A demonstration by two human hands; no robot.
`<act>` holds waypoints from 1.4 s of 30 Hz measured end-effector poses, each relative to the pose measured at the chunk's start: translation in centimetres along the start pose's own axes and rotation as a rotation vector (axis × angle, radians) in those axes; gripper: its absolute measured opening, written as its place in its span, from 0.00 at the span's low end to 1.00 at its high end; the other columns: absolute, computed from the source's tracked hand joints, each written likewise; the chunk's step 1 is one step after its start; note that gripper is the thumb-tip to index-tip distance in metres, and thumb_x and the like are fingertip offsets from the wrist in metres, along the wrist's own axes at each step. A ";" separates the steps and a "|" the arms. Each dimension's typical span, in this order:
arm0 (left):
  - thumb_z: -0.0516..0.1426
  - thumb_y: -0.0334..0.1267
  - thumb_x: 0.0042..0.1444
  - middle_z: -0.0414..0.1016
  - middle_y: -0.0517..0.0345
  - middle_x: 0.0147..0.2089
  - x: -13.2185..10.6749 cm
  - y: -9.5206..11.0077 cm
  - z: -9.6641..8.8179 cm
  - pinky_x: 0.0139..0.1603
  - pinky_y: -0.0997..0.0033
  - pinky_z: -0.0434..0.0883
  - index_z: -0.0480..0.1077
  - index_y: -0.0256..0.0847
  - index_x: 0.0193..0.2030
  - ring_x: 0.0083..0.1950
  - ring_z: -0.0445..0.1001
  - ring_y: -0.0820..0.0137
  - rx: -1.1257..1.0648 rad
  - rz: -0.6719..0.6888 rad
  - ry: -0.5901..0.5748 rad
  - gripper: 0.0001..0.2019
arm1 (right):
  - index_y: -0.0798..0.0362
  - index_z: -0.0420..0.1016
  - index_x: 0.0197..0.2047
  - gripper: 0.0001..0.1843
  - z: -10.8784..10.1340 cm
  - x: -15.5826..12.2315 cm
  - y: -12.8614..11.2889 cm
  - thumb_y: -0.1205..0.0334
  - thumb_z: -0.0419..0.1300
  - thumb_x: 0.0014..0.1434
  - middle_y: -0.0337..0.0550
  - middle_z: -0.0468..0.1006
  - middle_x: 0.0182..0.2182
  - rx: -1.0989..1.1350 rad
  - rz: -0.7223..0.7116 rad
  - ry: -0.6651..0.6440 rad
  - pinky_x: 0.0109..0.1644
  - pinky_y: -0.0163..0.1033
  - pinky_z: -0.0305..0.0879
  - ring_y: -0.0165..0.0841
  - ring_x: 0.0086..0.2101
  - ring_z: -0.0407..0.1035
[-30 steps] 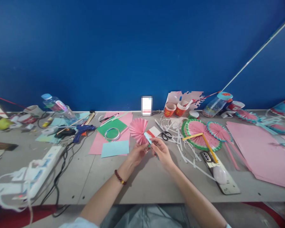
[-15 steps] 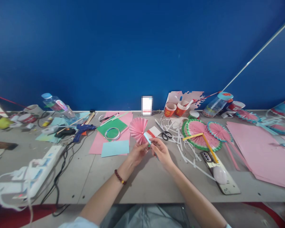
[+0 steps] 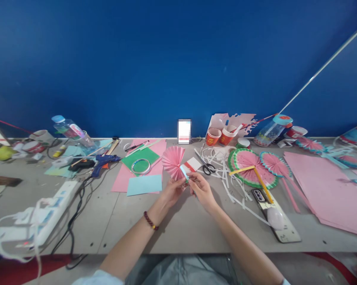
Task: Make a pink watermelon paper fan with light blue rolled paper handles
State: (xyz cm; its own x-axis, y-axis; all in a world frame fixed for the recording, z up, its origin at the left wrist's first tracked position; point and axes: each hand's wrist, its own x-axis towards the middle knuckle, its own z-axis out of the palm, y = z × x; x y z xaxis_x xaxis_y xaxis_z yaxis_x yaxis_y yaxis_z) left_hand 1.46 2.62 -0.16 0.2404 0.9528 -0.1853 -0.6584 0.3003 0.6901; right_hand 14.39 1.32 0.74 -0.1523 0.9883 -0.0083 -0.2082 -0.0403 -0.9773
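- Ctr of the tbl (image 3: 178, 237): pink pleated paper fan (image 3: 172, 160), folds splayed upward, narrow end at the fingers. Clock runs from here, 12 twd the wall.
- Lt-blue strip (image 3: 183, 170) crosses the fan's lower R edge, approx 4 o'clk.
- L hand (image 3: 172, 191), 6 o'clk, beaded bracelet (image 3: 151, 221) on wrist: pinching fan's narrow end, thumb on top.
- R hand (image 3: 202, 190), btwn 4 & 5: fingers drawn together, pinching strip's lower end; exact fingertip contact too small to see.
- 3 o'clk, just beside: white-&-red card (image 3: 193, 162), then blk-handled scissors (image 3: 207, 165). Farther out, watermelon-patterned fan (image 3: 244, 159) w/ green rim.
- 4 o'clk, well apart: phone (image 3: 287, 233) lying flat, white rounded obj. (image 3: 275, 219) on top.
- 8 o'clk, near: lt-blue sheet (image 3: 144, 185), overlapping larger pink sheet (image 3: 120, 184).
- 9 o'clk: green sheet (image 3: 151, 156) on that same pink, ring-shaped coil (image 3: 140, 174) atop; blue glue gun (image 3: 103, 162) beyond.
- Btwn 8 & 9, far: white pwr strip (image 3: 61, 202), cords plugged in.
- 2 o'clk: red paper cups (image 3: 213, 139) standing by the blue wall (image 3: 178, 59).
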 end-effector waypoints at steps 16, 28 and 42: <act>0.70 0.36 0.38 0.77 0.57 0.30 0.1 0.0 0.1 0.43 0.69 0.68 0.76 0.39 0.30 0.35 0.75 0.68 0.009 0.044 0.062 0.11 | 0.51 0.72 0.47 0.21 -0.2 0.0 1.2 0.50 0.61 0.53 0.34 0.65 0.25 -0.014 0.020 0.009 0.14 0.27 0.53 0.20 0.16 0.55; 0.69 0.32 0.36 0.78 0.57 0.29 0.1 -0.1 0.5 0.43 0.69 0.69 0.76 0.38 0.29 0.35 0.75 0.68 0.056 0.099 0.135 0.11 | 0.52 0.74 0.47 0.17 -0.5 0.0 1.6 0.58 0.59 0.54 0.41 0.73 0.30 -0.264 -0.168 0.076 0.30 0.34 0.66 0.28 0.26 0.66; 0.69 0.33 0.38 0.79 0.57 0.31 -0.2 -0.1 0.5 0.46 0.70 0.69 0.77 0.39 0.34 0.36 0.76 0.70 0.085 0.112 0.100 0.14 | 0.50 0.75 0.48 0.16 -0.8 0.0 2.2 0.59 0.58 0.57 0.46 0.76 0.39 -0.353 -0.222 0.101 0.37 0.38 0.69 0.33 0.34 0.71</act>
State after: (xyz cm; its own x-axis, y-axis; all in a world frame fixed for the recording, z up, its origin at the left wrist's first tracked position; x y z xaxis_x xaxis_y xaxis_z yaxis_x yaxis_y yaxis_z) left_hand 1.86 2.40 0.13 0.0933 0.9811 -0.1696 -0.6132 0.1908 0.7666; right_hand 14.68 1.37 -1.59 -0.0420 0.9775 0.2065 0.1205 0.2102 -0.9702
